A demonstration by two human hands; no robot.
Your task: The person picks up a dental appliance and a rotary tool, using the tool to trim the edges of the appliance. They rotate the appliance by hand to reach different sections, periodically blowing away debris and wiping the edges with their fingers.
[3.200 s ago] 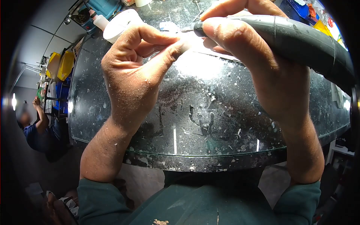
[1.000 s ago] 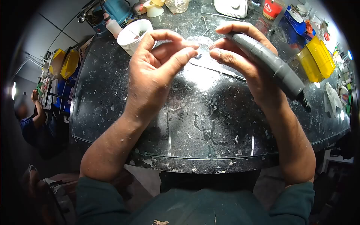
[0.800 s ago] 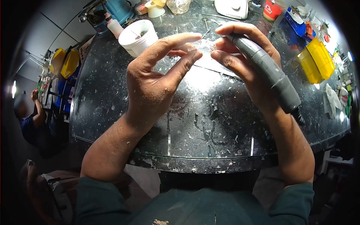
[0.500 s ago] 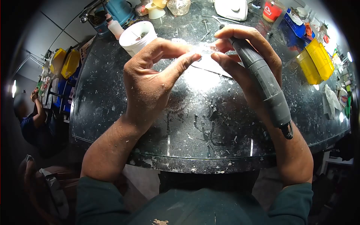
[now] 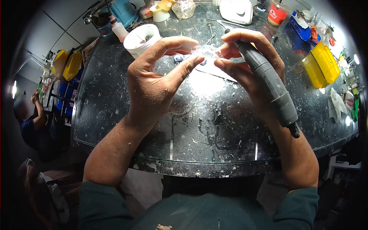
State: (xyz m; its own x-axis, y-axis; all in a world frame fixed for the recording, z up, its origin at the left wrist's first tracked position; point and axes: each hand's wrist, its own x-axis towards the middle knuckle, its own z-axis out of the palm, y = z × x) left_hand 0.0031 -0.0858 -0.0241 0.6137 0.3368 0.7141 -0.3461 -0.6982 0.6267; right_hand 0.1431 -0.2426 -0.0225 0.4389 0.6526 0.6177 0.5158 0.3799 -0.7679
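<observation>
A clear, arch-shaped plastic piece [image 5: 207, 50] is held up between my two hands, its outline partly washed out by glare. My left hand [image 5: 155, 74] pinches its left end between thumb and fingers. At the other end, the fingertips of my right hand [image 5: 255, 57] touch it. That same hand also carries a dark grey rotary handpiece [image 5: 268, 78], which slants across the palm with its rear end towards my wrist. Below the piece lies a brightly lit white sheet or flat object [image 5: 216, 73]. A small dark blue item [image 5: 179, 58] shows behind my left fingers.
A white tub [image 5: 141, 40] stands beyond my left hand, near a pale bottle [image 5: 119, 30]. Farther back are a white device [image 5: 235, 11] and a red cup [image 5: 277, 13]. Yellow bins [image 5: 321, 65] sit at the right. Another person [image 5: 36, 119] is at far left.
My fingertips have spread a little and the clear piece has turned, showing more of its arch. The handpiece has shifted slightly with my right hand. The dark blue item has come into sight.
</observation>
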